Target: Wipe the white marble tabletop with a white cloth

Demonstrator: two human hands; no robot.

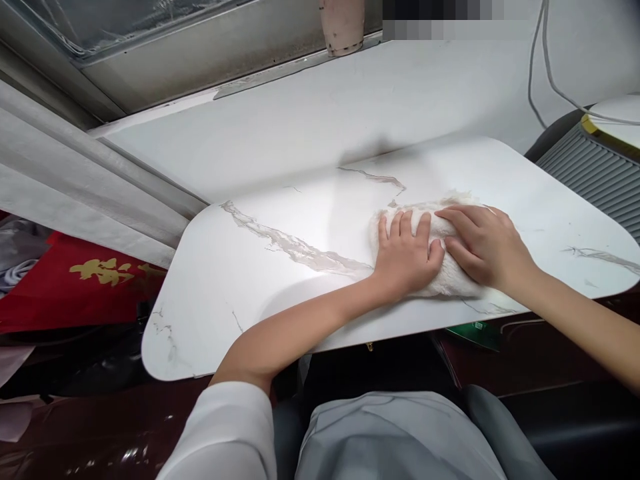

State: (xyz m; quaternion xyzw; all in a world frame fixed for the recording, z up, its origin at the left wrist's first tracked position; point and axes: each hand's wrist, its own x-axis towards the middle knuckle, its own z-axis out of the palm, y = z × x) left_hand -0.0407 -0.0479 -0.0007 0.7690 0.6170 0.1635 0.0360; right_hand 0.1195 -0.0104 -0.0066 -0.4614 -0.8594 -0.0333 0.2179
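A fluffy white cloth (pixel 453 277), folded or bunched into a thick pad, lies on the white marble-patterned tabletop (pixel 290 200) right of its middle. My left hand (pixel 407 257) rests flat on the cloth's left part, fingers spread and pointing away from me. On the cloth's right part is my right hand (pixel 483 243), its thumb and forefinger pointing left over the fabric and the other fingers bent round the far right edge, partly hidden. The two thumbs nearly meet over the middle of the cloth.
Behind the table is a white wall with a window ledge bearing a pinkish cup (pixel 343 27). A pale curtain (pixel 85 173) and a red bag (pixel 85 283) with gold lettering are at the left. Grey cables (pixel 545 60) hang near a ribbed grey object (pixel 595 167) at the right.
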